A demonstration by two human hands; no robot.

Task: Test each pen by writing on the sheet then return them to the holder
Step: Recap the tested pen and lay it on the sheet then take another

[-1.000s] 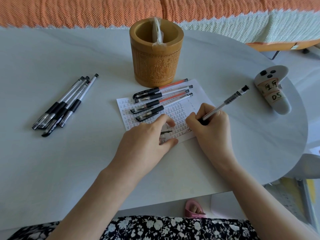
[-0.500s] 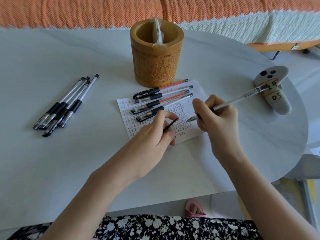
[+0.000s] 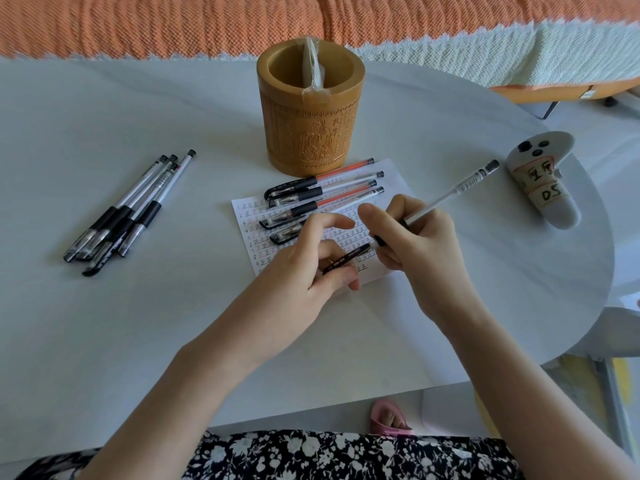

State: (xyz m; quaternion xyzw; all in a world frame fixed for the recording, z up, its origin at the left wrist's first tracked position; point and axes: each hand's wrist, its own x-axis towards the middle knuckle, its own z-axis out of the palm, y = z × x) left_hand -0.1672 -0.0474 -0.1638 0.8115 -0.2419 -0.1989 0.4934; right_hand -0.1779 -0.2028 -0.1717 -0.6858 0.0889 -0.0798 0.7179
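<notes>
The right hand grips a pen near its tip, the left hand pinches the black cap right at that tip, above the sheet; recapping seems underway, needing straight alignment before the holder beyond.

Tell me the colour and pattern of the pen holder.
The pen holder is golden brown with a carved figure and characters, clearest in the head view.

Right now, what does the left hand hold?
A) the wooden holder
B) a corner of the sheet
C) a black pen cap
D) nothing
C: the left hand pinches a black pen cap, close to the tip of the pen held by the right hand.
</notes>
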